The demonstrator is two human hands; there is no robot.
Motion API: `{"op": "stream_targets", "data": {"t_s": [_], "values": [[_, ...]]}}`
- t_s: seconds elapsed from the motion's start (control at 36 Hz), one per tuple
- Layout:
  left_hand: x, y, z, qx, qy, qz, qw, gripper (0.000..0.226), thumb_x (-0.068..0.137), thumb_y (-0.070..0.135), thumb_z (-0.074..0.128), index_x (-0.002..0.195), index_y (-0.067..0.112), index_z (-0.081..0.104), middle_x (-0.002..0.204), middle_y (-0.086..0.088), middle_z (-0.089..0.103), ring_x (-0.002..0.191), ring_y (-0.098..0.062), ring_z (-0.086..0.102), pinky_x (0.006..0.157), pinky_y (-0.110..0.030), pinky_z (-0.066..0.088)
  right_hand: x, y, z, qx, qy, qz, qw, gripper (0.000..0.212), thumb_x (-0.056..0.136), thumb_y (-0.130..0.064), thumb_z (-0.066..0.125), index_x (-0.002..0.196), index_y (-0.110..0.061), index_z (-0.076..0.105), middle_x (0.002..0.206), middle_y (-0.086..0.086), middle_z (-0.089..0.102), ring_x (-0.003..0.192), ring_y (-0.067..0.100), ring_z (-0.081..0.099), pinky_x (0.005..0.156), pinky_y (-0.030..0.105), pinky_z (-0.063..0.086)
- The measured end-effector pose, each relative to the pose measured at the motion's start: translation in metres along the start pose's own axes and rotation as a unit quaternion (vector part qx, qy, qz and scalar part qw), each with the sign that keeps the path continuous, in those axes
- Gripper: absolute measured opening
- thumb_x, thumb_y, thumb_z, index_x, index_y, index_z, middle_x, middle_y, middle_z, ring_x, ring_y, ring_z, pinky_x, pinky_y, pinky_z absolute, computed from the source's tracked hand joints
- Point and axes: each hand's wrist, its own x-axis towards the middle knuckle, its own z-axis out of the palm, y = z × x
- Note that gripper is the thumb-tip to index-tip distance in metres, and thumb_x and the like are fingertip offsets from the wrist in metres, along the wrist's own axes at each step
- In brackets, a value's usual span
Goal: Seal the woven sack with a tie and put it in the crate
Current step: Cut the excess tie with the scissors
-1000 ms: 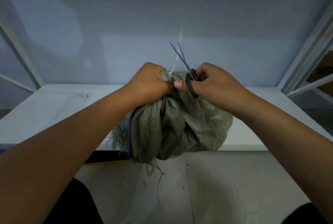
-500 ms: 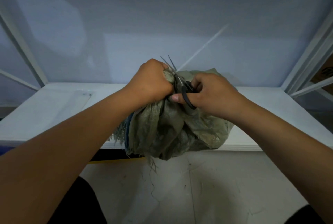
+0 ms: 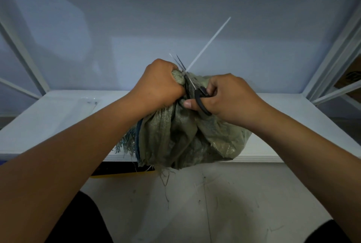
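Note:
A greenish woven sack [image 3: 187,137] rests on the front edge of a white table [image 3: 58,117], its frayed hem hanging over. My left hand [image 3: 160,84] is clenched around the sack's gathered neck. A white cable tie [image 3: 208,44] sticks up and to the right from the neck. My right hand [image 3: 228,96] grips black-handled scissors [image 3: 199,98]. Their blades are parted and point up-left, lying beside the base of the tie's tail. No crate is in view.
White metal frame bars [image 3: 332,53] rise at the right, and another [image 3: 23,55] at the left. A pale wall stands behind the table. A clear plastic bag [image 3: 88,104] lies on the table's left part. Scuffed floor [image 3: 195,203] lies below.
The scissors have come down from above the sack to its neck, blades now at the tie's base. The tie's tail has swung from near upright to slanting up-right.

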Motion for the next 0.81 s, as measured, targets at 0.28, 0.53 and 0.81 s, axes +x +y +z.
{"op": "stream_targets", "data": {"t_s": [0.28, 0.53, 0.81], "values": [[0.003, 0.013, -0.007, -0.104, 0.023, -0.016, 0.994, 0.035, 0.067, 0.001, 0.073, 0.053, 0.015, 0.043, 0.054, -0.002, 0.043, 0.051, -0.015, 0.037, 0.052, -0.03, 0.033, 0.002, -0.011, -0.009, 0.05, 0.108, -0.036, 0.992, 0.054, 0.063, -0.058, 0.089, 0.058, -0.016, 0.055, 0.05, -0.007, 0.047, 0.048, 0.012, 0.041, 0.048, 0.026, 0.033], [0.002, 0.007, -0.009, -0.095, 0.019, -0.01, 0.995, 0.027, 0.069, 0.002, 0.072, 0.058, 0.012, 0.049, 0.056, -0.003, 0.045, 0.052, -0.015, 0.042, 0.053, -0.029, 0.035, 0.003, -0.002, -0.005, 0.081, 0.104, -0.013, 0.991, 0.055, 0.061, -0.057, 0.09, 0.058, -0.013, 0.058, 0.049, -0.006, 0.046, 0.046, 0.012, 0.039, 0.048, 0.025, 0.034], [-0.002, 0.005, -0.003, -0.141, -0.034, -0.009, 0.989, 0.019, 0.074, 0.017, 0.076, 0.076, 0.019, 0.057, 0.068, 0.003, 0.059, 0.06, -0.011, 0.057, 0.059, -0.029, 0.046, 0.013, 0.019, -0.002, 0.187, 0.138, 0.073, 0.97, 0.07, 0.066, -0.056, 0.09, 0.073, 0.011, 0.067, 0.072, 0.028, 0.066, 0.056, 0.017, 0.048, 0.057, 0.029, 0.046]]}}
